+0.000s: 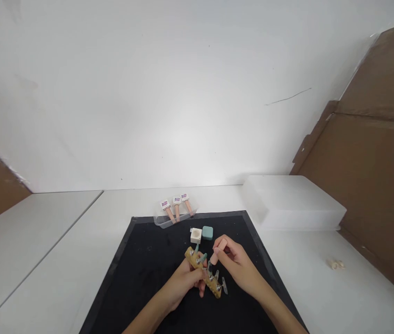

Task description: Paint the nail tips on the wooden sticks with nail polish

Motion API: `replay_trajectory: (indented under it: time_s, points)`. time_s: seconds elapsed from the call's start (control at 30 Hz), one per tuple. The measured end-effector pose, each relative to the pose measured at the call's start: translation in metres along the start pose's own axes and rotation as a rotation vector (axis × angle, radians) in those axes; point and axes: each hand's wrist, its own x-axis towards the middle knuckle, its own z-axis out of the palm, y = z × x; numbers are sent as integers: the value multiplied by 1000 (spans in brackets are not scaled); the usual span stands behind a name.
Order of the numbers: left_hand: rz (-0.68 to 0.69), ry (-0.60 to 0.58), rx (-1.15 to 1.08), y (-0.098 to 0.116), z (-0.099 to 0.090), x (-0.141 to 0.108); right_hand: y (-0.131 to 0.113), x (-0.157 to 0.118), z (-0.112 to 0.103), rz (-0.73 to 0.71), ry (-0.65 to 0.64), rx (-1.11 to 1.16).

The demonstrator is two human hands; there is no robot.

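Observation:
My left hand [186, 279] grips a tan, bar-shaped nail-tip holder [212, 284] from below, tilted over the black mat. Several greenish and clear false nail tips [203, 257] stand out from small metal mounts along it. Between the thumb and fingers of my right hand [233, 260] is a pink nail polish brush cap [219, 251], slanting down toward a dark nail tip [210, 267] near the holder's middle. Whether its brush touches that tip is too small to tell. Just beyond the holder sit a white square block with a round mark [196, 235] and a teal rounded square [207, 233].
A clear tray [164, 224] at the mat's far edge holds three pink-handled pieces with white square ends [177, 201]. A white translucent box [294, 204] stands at the right. Small cream rings [336, 264] lie on the white table. Brown cardboard [374, 185] walls the right side.

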Motion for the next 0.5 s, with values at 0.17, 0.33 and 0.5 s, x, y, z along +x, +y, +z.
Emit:
replay_trajectory:
  time_s: [0.17, 0.33, 0.5]
  points:
    - [-4, 0, 3, 0, 0, 1, 2, 0, 1, 13, 2, 10]
    - [-13, 0, 0, 0, -1, 1, 0, 0, 2, 17, 0, 22]
    - [-29, 11, -18, 4, -1, -1, 2, 1, 0, 43, 78, 96]
